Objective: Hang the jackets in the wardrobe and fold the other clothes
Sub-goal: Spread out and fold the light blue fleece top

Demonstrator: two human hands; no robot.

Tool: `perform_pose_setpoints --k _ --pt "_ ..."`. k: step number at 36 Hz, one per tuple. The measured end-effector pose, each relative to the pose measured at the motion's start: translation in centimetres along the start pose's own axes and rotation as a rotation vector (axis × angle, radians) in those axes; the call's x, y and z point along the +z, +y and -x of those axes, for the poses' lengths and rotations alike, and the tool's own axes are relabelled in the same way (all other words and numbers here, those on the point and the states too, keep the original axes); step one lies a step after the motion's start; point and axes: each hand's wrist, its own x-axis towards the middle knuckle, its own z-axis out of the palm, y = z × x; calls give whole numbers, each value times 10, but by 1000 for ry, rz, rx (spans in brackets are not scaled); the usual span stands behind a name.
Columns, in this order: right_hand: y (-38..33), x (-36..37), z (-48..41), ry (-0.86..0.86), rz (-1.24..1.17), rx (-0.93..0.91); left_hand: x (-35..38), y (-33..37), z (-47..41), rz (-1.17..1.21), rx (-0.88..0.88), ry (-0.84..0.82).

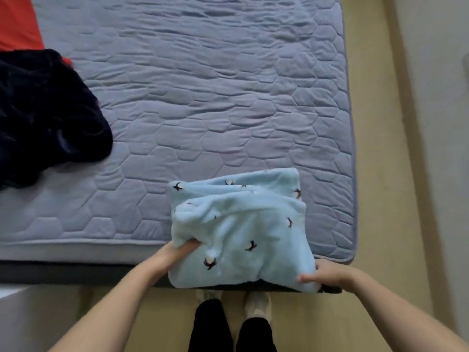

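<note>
Both hands are clamped on the near edge of the pale blue fleece (pixel 238 232). The left hand (pixel 177 252) pinches its left corner and the right hand (pixel 327 274) its right corner, thumbs on top. The folded bundle lies crosswise between them, overhanging the near edge of the mattress (pixel 203 110). Any further fold would likely go forward. Far left, nearer the left hand, lies a dark crumpled garment (pixel 45 110).
</note>
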Motion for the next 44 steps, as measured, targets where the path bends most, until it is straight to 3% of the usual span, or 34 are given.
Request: perform_pose_setpoints --k 5,9,15,17,22,24,26,29,32,38,42,44 --pt "-24 -18 -16 211 -234 -147 -3 3 -10 -64 183 230" --pt "-48 -18 -25 189 -482 -238 8 16 -24 -1 246 388" --pt "-72 -7 -31 856 -492 -608 13 19 -22 264 425 686" --pt "-71 -10 -38 927 -468 -578 9 17 -33 251 374 696" --pt "-76 -9 -54 976 -299 -280 8 23 -55 124 10 798" --pt "-86 -6 -50 1108 -146 -292 9 30 -44 -16 149 954" --pt "-100 4 -39 1197 77 -422 12 36 -29 -343 464 1043" --pt "-123 29 -35 1128 401 -674 29 36 -23 -842 746 858" --pt "-141 48 -55 970 683 -747 36 32 -41 -1078 694 685" --pt "-151 37 -131 875 950 -643 12 14 -115 -1173 369 670" --pt "-140 21 -159 899 913 -642 13 -5 -143 -1120 371 721" --pt "-126 4 -162 933 799 -534 13 -10 -146 -1109 388 739"
